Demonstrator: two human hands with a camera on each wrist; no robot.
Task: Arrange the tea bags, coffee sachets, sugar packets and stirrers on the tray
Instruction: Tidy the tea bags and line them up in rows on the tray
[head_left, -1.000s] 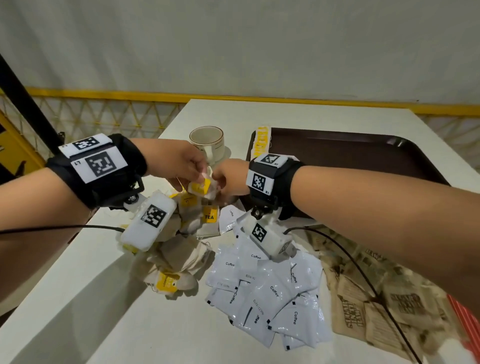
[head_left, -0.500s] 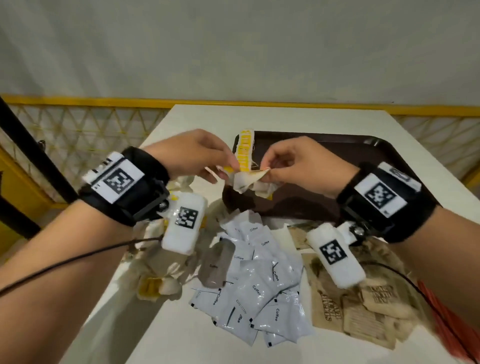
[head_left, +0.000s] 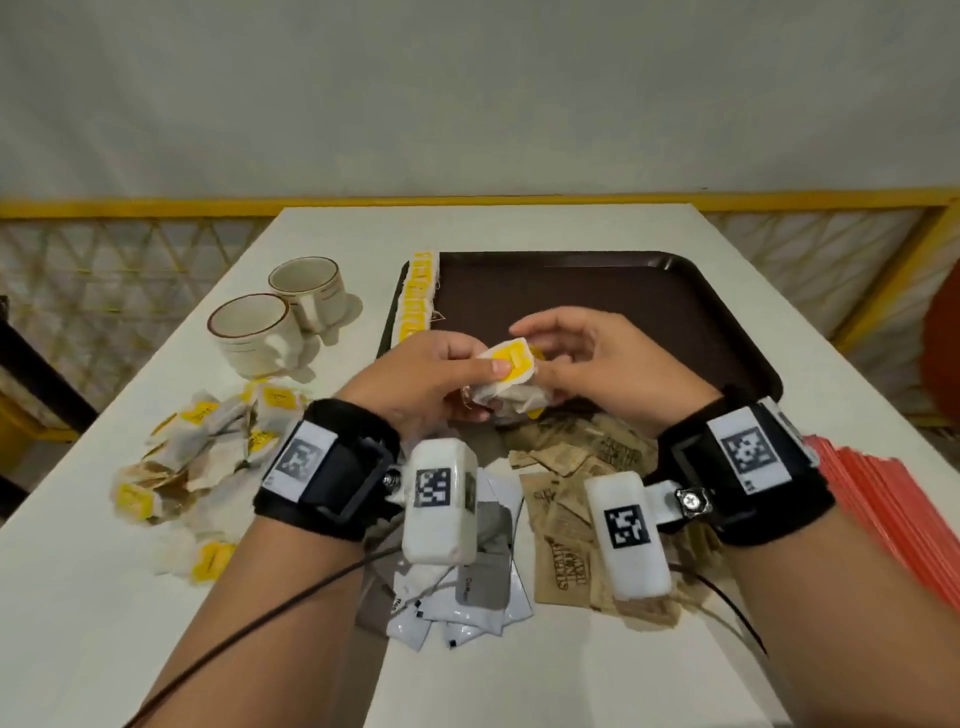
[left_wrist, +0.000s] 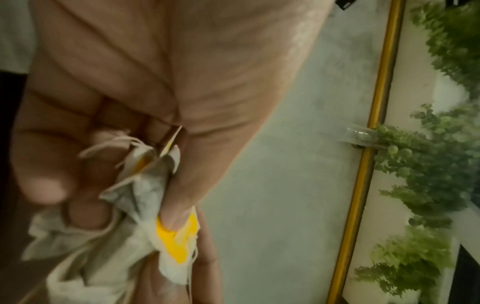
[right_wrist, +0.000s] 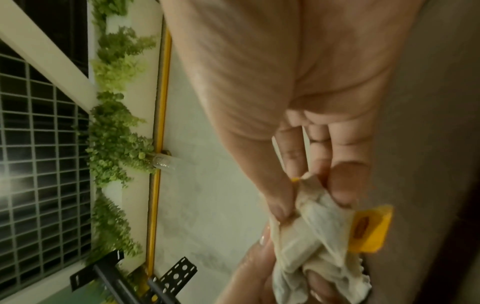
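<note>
Both hands hold a small bundle of tea bags (head_left: 511, 376) with yellow tags above the near edge of the dark brown tray (head_left: 623, 291). My left hand (head_left: 441, 371) grips the bundle, thumb pressed on a yellow tag (left_wrist: 176, 244). My right hand (head_left: 587, 358) pinches the other end of the tea bags (right_wrist: 311, 232) between thumb and fingers. A row of tea bags (head_left: 418, 293) lies along the tray's left edge. Loose tea bags (head_left: 208, 441) are heaped on the table at left. White coffee sachets (head_left: 467, 597) and brown sugar packets (head_left: 571, 483) lie under my wrists.
Two cream cups (head_left: 280, 327) stand on the white table (head_left: 130, 597) left of the tray. A stack of red stirrers (head_left: 883, 514) lies at the right edge. A yellow railing (head_left: 467, 202) runs behind the table.
The hands drew back toward me with the tea bags, from near the tray's left row to its near edge. The view tilted, so both cups and the loose tea bag heap show.
</note>
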